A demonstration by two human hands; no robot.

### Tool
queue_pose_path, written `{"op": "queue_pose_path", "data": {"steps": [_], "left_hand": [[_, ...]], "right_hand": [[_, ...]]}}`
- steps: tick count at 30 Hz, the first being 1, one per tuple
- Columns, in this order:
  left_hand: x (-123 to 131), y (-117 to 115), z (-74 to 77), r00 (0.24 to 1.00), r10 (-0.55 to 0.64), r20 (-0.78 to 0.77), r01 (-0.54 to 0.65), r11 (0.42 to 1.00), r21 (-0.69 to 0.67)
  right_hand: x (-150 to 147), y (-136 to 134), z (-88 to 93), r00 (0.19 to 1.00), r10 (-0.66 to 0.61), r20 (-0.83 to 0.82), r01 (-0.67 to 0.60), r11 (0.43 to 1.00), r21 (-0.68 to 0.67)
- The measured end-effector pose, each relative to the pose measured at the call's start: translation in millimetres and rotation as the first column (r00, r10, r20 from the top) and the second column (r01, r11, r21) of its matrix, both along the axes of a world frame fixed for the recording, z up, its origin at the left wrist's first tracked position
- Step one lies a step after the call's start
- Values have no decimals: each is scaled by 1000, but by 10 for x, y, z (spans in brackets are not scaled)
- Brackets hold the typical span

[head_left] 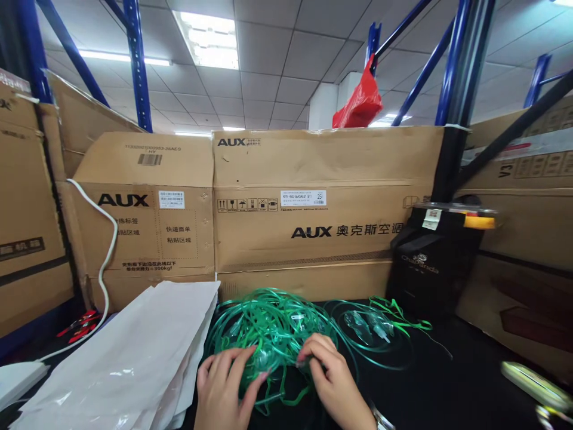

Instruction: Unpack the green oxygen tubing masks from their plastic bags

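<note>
A tangled heap of green oxygen tubing lies on the black tabletop, with clear greenish masks and bright green straps mixed in. At the heap's near left side, my left hand has its thumb and index finger around a clear oxygen mask. My right hand is at the near right side, fingers curled and pinched on the tubing; its fingertips are partly hidden. Below the hands, a green strap trails loosely. Another clear mask, with its tubing, lies to the right of the heap.
White plastic bags are stacked on the left, beside a white cable. Cardboard boxes line the back. A black bag stands back right; a shiny yellowish object is at the right edge. Blue rack posts rise behind.
</note>
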State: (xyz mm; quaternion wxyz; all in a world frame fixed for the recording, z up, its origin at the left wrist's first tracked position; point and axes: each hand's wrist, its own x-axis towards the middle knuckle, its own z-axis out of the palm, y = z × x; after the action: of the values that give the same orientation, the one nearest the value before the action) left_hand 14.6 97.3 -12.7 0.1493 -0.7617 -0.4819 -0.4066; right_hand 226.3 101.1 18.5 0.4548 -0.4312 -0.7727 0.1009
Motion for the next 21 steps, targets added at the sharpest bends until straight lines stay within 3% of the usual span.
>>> {"op": "queue_pose_path", "data": {"steps": [3, 6, 12, 14, 16, 19, 21], "left_hand": [[12, -14, -35, 990, -98, 101, 106, 992, -75], [40, -31, -40, 936, -93, 339, 166, 967, -191], [119, -53, 17, 761, -36, 648, 288, 913, -288], [139, -37, 22, 648, 52, 760, 366, 853, -371], [156, -21, 23, 516, 131, 847, 500, 757, -421], [177, -15, 27, 356, 154, 922, 708, 600, -374], [192, -22, 25, 280, 140, 950, 749, 587, -308]], "right_hand": [[-57, -77, 51, 987, 113, 118, -111, 994, -17], [-87, -109, 80, 948, 173, 267, -167, 985, -43], [73, 134, -23, 945, -23, 326, 29, 999, -14], [154, 239, -59, 962, -77, 261, 92, 995, -45], [210, 294, -64, 980, -106, 168, 120, 990, -72], [217, 249, -14, 996, -75, 57, 76, 997, -23], [178, 156, 36, 999, -2, 32, 1, 1000, 28]]}}
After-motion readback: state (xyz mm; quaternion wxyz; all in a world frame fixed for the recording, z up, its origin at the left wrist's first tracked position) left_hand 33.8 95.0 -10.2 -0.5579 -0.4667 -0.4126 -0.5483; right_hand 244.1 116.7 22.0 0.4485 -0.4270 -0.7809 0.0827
